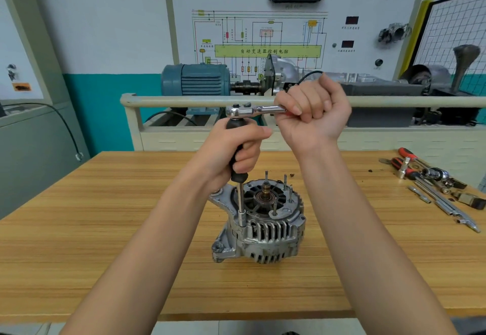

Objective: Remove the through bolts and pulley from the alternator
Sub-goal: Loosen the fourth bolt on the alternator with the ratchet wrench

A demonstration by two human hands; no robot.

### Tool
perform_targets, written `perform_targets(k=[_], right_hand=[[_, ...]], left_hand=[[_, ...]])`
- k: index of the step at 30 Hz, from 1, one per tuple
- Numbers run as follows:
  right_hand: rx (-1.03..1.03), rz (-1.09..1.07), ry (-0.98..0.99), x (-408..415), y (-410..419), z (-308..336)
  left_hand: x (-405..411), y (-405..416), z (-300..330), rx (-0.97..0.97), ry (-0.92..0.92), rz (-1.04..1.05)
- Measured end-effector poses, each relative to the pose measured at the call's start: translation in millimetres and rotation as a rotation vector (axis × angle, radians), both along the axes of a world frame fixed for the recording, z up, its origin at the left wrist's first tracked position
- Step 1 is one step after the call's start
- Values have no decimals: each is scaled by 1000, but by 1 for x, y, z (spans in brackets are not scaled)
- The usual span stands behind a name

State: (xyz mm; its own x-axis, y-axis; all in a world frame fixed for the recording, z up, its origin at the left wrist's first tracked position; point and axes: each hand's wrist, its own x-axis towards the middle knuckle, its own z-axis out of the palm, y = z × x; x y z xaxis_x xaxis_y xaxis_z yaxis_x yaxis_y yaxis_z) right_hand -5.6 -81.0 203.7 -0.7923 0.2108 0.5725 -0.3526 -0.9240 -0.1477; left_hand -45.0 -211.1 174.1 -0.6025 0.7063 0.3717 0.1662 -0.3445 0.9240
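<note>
On the wooden table (105,229), near its middle, the alternator (263,224) is sitting with its open end facing up, studs and the central shaft sticking upward. You are holding a black-handled extension driver (238,155) upright with your left hand (231,150), fingers curling round the grip. Its steel shank is running down to a socket (242,219) that is sitting on the alternator's near-left rim, where a through bolt would be; the bolt head itself is hidden. Your right hand (313,116) is gripping the handle of a chrome ratchet (252,111), fist closing round it, and the ratchet head is sitting on top of the black handle, the lever lying level and pointing right. At the table's right edge, loose tools (434,190) are lying together: red-handled screwdrivers, extension bars and sockets. Beyond the table, a blue electric motor (196,79) is standing in front of a wiring-diagram board (263,32).
</note>
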Motion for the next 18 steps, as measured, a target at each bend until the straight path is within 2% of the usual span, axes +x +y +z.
perform_targets(k=[3, 7, 14, 16, 18], right_hand=[[-79, 11, -45, -8, 4, -2], [-69, -82, -9, 4, -2, -3], [281, -630, 274, 29, -41, -10], [307, -670, 304, 29, -46, -11], [311, -606, 302, 28, -40, -9]], left_hand=[[2, 7, 0, 11, -15, 121], [4, 12, -3, 50, -16, 211], [3, 22, -4, 93, -59, 415], [4, 21, -5, 106, -51, 419], [4, 17, -6, 111, -35, 403]])
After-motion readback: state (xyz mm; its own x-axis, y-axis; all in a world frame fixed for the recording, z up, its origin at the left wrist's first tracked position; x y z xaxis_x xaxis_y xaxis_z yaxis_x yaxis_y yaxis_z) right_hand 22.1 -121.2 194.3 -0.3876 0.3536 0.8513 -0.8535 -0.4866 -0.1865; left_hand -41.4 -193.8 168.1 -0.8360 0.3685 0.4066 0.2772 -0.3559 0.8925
